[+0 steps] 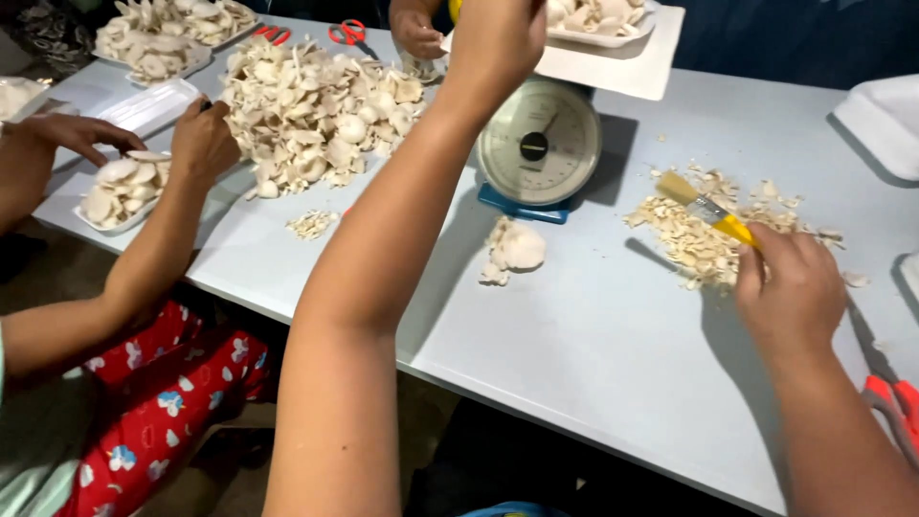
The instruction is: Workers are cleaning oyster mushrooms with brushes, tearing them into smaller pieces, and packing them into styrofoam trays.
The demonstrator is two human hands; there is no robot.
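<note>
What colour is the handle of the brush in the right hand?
Yellow, with a silver metal band; the brush in the right hand shows in the head view.

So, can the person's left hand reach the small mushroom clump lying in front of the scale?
Probably yes. The left hand is raised above the scale, and the mushroom clump lies just below on bare table, nothing covering it.

Two bare forearms, sleeveless to the elbow and beyond; the left hand [493, 38] and right hand [795, 292] wear no gloves, rings or wristbands.
</note>
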